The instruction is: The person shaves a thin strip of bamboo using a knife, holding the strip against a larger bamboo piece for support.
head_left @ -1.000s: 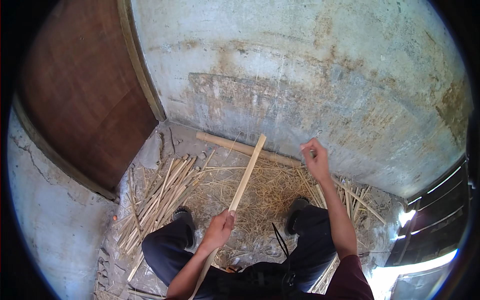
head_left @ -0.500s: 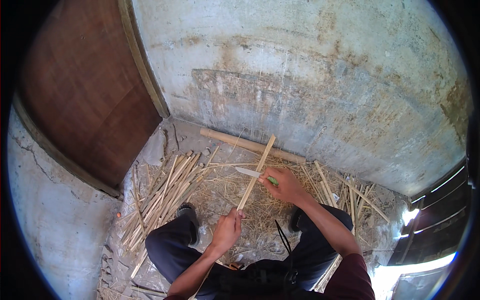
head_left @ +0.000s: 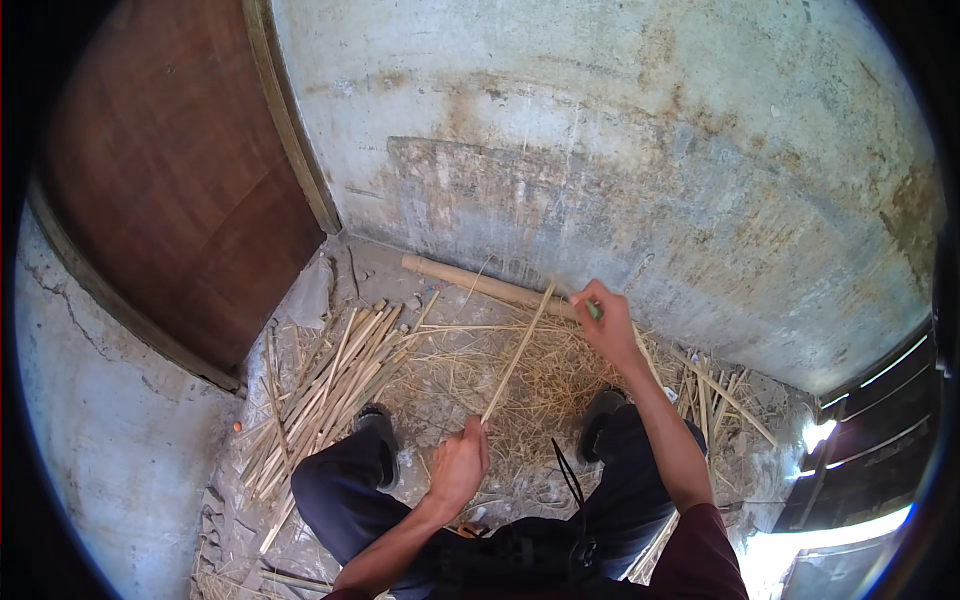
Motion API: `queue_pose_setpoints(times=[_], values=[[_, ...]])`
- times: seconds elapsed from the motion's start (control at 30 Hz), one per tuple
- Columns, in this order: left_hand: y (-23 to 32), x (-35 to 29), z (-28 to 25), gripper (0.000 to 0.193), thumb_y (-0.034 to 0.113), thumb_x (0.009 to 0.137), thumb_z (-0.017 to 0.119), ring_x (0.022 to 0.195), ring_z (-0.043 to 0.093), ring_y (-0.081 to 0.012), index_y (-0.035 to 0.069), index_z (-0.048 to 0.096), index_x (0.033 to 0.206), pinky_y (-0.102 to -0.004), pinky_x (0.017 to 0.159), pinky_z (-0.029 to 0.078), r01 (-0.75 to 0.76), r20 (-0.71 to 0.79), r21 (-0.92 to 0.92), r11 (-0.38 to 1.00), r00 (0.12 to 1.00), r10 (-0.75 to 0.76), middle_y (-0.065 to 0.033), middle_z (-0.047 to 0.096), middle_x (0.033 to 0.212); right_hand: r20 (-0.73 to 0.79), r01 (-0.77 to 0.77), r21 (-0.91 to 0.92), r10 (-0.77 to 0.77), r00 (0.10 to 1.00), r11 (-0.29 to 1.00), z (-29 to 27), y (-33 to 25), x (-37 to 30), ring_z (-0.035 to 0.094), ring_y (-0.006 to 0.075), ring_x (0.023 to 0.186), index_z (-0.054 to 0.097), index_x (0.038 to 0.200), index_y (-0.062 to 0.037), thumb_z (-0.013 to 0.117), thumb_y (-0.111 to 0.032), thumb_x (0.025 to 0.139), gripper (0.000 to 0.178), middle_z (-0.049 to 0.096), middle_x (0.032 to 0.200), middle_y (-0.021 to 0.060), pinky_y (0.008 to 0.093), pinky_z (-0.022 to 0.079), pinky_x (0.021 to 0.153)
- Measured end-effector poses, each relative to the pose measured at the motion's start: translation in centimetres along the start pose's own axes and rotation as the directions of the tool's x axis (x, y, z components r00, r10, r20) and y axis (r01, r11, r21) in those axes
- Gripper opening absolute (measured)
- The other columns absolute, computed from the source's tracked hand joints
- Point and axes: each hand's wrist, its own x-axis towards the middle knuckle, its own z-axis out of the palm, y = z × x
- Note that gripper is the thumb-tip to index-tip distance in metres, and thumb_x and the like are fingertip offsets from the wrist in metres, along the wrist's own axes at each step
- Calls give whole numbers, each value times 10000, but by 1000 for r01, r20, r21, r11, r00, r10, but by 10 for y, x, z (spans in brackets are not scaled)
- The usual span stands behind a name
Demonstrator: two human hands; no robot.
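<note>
My left hand [head_left: 460, 463] is closed round the near end of a bamboo strip [head_left: 518, 354], which points up and away from me, its narrow edge showing. Close to the strip's far tip, my right hand [head_left: 606, 318] grips a knife by its green handle [head_left: 595, 309]. The blade is smeared by motion and hardly shows. Thin shavings [head_left: 560, 375] lie scattered on the ground beneath the strip, between my feet and the wall.
A heap of split bamboo sticks [head_left: 335, 385] lies to the left, with more sticks [head_left: 715, 400] at the right. A thick bamboo pole [head_left: 470, 279] rests along the foot of the stained wall [head_left: 600, 150]. A brown door [head_left: 180, 170] stands at the left.
My right hand and the knife have moved up and away along the strip to its far end. The strip has turned from its broad face to its narrow edge.
</note>
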Motion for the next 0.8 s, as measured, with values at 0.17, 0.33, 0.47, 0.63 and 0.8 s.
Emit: queue_pose_setpoints(times=[0.17, 0.33, 0.47, 0.63, 0.8], values=[[14, 3, -18, 274, 230, 1143, 508, 748, 693, -509, -2, 652, 1162, -600, 699, 509, 47, 25, -148, 988, 999, -44, -281, 681, 758, -93, -163, -46, 159, 983, 985, -19, 16, 3, 665, 177, 715, 675, 1026, -26, 695, -71, 1038, 51, 727, 839, 122, 336, 471, 659], [8, 9, -29, 344, 294, 1172, 443, 822, 711, -510, 31, 658, 1228, -585, 775, 523, 109, 100, -253, 961, 991, -86, -263, 702, 815, 150, 96, 21, -98, 984, 995, 13, -6, -18, 639, 139, 708, 638, 987, -12, 706, -102, 1055, 132, 691, 797, 86, 332, 469, 639], [12, 11, -34, 349, 296, 1180, 432, 802, 697, -508, 33, 657, 1227, -577, 761, 510, 183, 168, -303, 935, 976, -136, -259, 670, 785, 235, 85, 44, -93, 968, 995, 24, -17, -30, 709, 310, 739, 643, 998, -32, 721, -152, 1039, 149, 741, 866, 154, 421, 533, 689], [2, 10, -23, 275, 271, 1165, 480, 789, 689, -518, 23, 595, 1188, -592, 729, 498, 131, 108, -312, 941, 989, -102, -269, 657, 753, 379, -18, -29, 28, 925, 999, 22, -30, -33, 724, 355, 805, 634, 1001, -34, 730, -162, 1034, 163, 754, 914, 170, 444, 527, 709], [2, 8, -17, 268, 263, 1146, 525, 723, 678, -536, -4, 502, 1138, -612, 656, 490, 98, 71, -252, 963, 994, -82, -283, 648, 700, 323, 63, 29, -69, 944, 998, 21, -28, -33, 709, 335, 763, 634, 996, -25, 729, -154, 1036, 165, 739, 878, 167, 446, 510, 683]])
